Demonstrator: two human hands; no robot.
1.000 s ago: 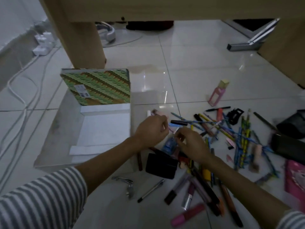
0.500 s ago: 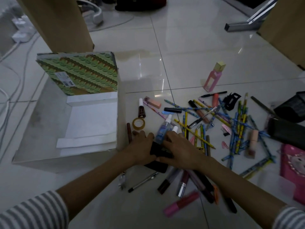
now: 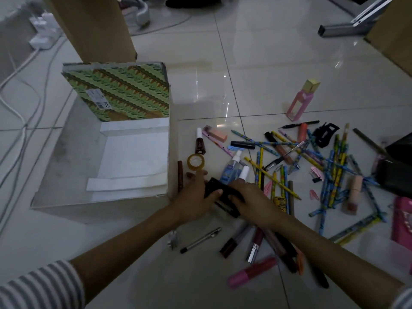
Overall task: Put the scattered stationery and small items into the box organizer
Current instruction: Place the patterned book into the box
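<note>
Both grips on one black item (image 3: 217, 190): left grip (image 3: 193, 198) has its thumb curled over the near edge, right grip (image 3: 253, 198) has its fingers folded over the other end. Item sits low over the floor, just off the right front corner of the box (image 3: 100, 211). Whether it touches the tiles, cannot tell.

Nearest: striped sleeve (image 3: 40, 286) on the left arm. A pink marker (image 3: 252, 272) lies on the tiles between the forearms, then a lipstick tube (image 3: 254, 246), a silver pen (image 3: 200, 239) and a small metal clip (image 3: 172, 240) partly under the left wrist.

Level with the grips: a blue spray bottle (image 3: 231, 167) and a white cap (image 3: 244, 172) show just past the right knuckles. A brown stick (image 3: 180, 175) lies along the box's right wall. A tape roll (image 3: 195, 162) is just beyond the left fingertips, a brown bottle with a white cap (image 3: 200, 142) past that.

Right side: patterned pencils (image 3: 334, 175) scattered and crossing each other, a pink eraser (image 3: 217, 135) and a black hair clip (image 3: 325, 134) among them.

Box stands open, left of the grips. White sheets line its bottom; a green patterned panel (image 3: 120, 92) rises at its far side.

Farther: a pink bottle (image 3: 301, 101) upright, apart from the pile. A wooden leg (image 3: 93, 27) stands behind the box, a power strip (image 3: 42, 39) with cables is at far left, a metal bar (image 3: 352, 24) at far right.
</note>
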